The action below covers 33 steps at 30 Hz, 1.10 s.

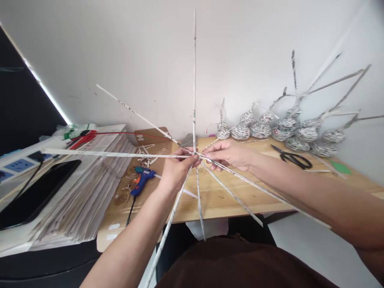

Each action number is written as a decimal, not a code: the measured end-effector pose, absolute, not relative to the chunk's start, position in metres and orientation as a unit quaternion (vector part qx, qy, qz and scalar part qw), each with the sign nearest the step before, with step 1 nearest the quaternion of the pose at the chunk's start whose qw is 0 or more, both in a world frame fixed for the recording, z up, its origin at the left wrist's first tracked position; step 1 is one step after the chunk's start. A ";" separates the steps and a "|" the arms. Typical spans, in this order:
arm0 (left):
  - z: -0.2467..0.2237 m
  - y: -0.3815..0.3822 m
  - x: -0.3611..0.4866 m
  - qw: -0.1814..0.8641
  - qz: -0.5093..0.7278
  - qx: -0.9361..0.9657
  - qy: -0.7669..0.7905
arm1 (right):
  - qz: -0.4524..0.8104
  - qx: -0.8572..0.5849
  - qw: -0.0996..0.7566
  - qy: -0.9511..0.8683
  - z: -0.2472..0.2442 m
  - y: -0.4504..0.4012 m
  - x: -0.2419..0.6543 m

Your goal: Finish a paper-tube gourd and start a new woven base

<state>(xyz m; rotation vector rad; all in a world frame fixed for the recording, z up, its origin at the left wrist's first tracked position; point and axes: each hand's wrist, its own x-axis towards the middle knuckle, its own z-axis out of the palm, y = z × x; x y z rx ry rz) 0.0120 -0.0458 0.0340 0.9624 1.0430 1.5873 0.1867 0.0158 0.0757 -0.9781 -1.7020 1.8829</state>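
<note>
Several rolled newspaper sticks (195, 80) cross at one centre and spread outward like spokes above the wooden table. My left hand (179, 166) pinches that crossing, its thumb on top and its fingers curled beneath. Close on the other side, my right hand (226, 155) has thumb and fingers closed around a newspaper stick just right of the centre. One spoke points up against the wall, others reach left, and several slant down toward my lap and my right forearm. How the sticks interlace at the centre is partly covered by my fingers.
Woven newspaper gourds (280, 128) line the wall at right, beside black scissors (292, 157). A blue glue gun (142, 181) lies on cardboard at left near paper scraps (147, 154). Stacked paper (87, 192), a black phone (39, 192) and a power strip (21, 162) sit further left.
</note>
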 end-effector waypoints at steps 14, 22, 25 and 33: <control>0.056 -0.014 0.040 0.429 0.768 0.297 0.372 | 0.590 -0.387 0.237 -0.668 0.124 0.048 0.186; 0.035 -0.022 0.041 0.488 0.730 0.281 0.388 | 0.562 -0.391 0.191 -0.704 0.111 0.047 0.191; 0.033 -0.025 0.043 0.499 0.732 0.258 0.386 | 0.551 -0.385 0.171 -0.720 0.110 0.048 0.192; 0.035 -0.026 0.045 0.523 0.719 0.219 0.402 | 0.513 -0.393 0.154 -0.748 0.105 0.054 0.192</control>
